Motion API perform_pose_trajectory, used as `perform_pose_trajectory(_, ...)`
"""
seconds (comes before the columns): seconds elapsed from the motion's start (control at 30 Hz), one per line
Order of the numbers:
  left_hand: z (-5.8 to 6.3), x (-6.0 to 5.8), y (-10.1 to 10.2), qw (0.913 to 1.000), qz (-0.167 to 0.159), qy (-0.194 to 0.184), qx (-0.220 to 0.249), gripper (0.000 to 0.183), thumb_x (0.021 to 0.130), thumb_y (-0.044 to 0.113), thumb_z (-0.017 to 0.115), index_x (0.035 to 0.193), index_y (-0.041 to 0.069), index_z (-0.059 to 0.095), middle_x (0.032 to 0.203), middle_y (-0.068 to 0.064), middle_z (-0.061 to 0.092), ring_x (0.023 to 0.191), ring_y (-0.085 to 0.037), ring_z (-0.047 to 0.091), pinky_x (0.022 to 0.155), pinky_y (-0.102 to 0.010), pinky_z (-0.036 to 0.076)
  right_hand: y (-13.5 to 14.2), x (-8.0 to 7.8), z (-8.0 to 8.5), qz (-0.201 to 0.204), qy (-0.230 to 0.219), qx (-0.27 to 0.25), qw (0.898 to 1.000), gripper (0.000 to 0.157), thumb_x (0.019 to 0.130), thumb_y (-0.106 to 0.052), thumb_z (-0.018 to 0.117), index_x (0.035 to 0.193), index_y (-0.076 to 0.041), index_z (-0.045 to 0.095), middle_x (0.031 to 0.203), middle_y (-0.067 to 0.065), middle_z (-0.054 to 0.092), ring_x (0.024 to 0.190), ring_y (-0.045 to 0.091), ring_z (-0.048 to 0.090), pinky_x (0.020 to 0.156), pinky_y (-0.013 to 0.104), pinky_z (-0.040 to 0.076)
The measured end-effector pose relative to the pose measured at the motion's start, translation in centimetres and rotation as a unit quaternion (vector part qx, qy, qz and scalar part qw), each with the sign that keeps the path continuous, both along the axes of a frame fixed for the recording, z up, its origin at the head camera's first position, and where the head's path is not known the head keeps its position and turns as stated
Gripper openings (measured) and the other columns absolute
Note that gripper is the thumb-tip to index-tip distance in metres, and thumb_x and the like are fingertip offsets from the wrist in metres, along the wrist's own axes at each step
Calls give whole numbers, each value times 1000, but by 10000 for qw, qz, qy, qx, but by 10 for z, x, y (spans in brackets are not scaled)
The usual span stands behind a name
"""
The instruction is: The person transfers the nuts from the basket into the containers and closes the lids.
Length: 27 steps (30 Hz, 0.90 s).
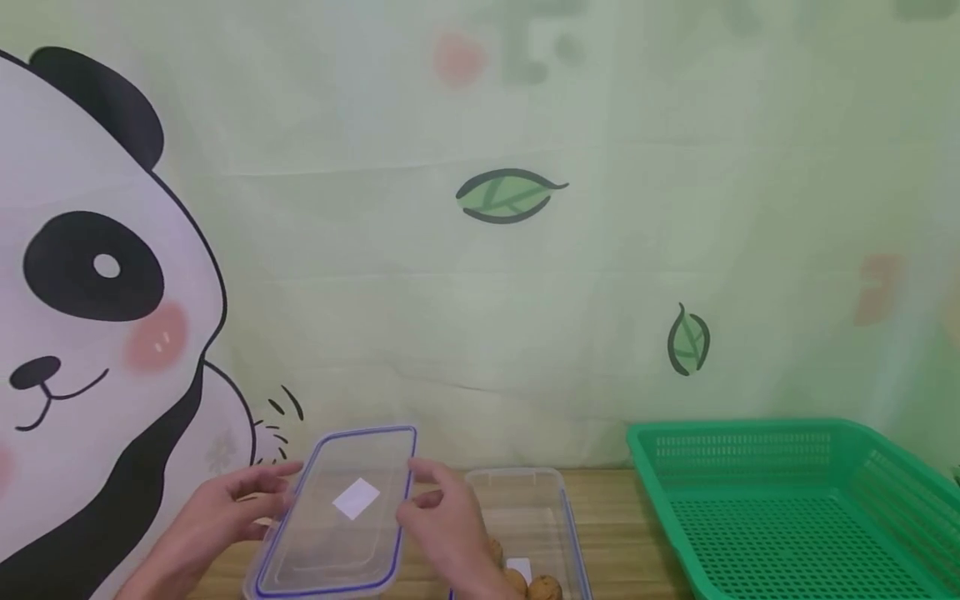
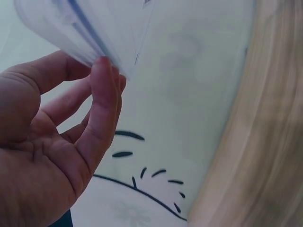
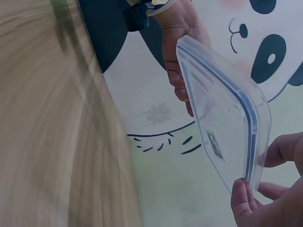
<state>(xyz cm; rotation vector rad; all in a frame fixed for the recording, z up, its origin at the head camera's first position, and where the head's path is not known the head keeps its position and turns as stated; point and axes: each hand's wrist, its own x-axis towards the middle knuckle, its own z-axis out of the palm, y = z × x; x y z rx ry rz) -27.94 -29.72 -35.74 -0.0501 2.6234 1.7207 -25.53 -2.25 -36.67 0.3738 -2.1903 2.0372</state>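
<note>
Both hands hold up a clear plastic lid [image 1: 337, 533] with a blue seal round its edge and a small white square on it. On its left side, the left hand [image 1: 228, 508] pinches the rim between thumb and fingers, as the left wrist view shows up close. The right hand [image 1: 453, 525] grips the opposite edge, its thumb and fingertips on the rim. In the right wrist view the lid [image 3: 222, 113] is tilted, raised above the wooden table. Behind the right hand stands a clear plastic box [image 1: 525, 492], partly hidden, with several walnuts [image 1: 545, 588] inside.
A large green plastic basket [image 1: 750, 442] with a perforated floor stands on the right of the wooden table [image 1: 622, 533]. A pale green cloth backdrop [image 1: 375, 275] with a printed panda hangs right behind the table. A white paper piece [image 1: 519, 568] lies by the walnuts.
</note>
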Motion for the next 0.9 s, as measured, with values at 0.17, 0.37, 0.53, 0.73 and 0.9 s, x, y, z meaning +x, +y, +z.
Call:
perform_pose_trajectory(0.17, 5, 0, 11, 9999, 76, 91, 98, 59, 85, 34, 74, 136, 8, 56, 110, -12, 64, 91, -24, 65, 78, -38, 59, 10, -3, 4, -20, 48, 114, 9999, 52, 75, -6, 67, 127, -10, 62, 121, 4, 60, 87, 13, 58, 64, 28, 52)
perform_pose_trajectory(0.37, 9, 1, 25, 9994, 162, 158, 258, 55, 87, 30, 74, 134, 9, 57, 110, -11, 65, 91, -24, 65, 78, -37, 59, 26, -6, 9, 28, 193, 334, 9993, 49, 79, -9, 68, 127, -10, 61, 122, 6, 60, 91, 16, 60, 68, 30, 55)
perform_pose_trajectory(0.53, 13, 3, 38, 9990, 149, 325, 262, 51, 88, 27, 72, 134, 9, 58, 110, -11, 64, 91, -23, 65, 78, -36, 59, 39, -10, 13, 19, 100, 487, 9988, 47, 81, -13, 69, 128, -14, 61, 123, 3, 60, 94, 17, 60, 72, 31, 55)
perform_pose_trajectory(0.73, 13, 1, 57, 9977, 157, 520, 402, 45, 89, 20, 71, 131, 9, 60, 108, -12, 64, 91, -23, 65, 77, -37, 59, 54, -12, 12, -127, 189, 672, 9975, 48, 80, -12, 69, 128, -13, 61, 123, 5, 60, 95, 18, 60, 73, 31, 56)
perform_pose_trajectory(0.9, 11, -1, 76, 9956, 235, 693, 584, 40, 87, 13, 71, 126, 9, 64, 105, -13, 64, 87, -24, 64, 74, -36, 59, 69, -14, 9, -287, 300, 780, 9961, 47, 81, -12, 68, 128, -11, 61, 123, 7, 61, 95, 19, 61, 74, 31, 56)
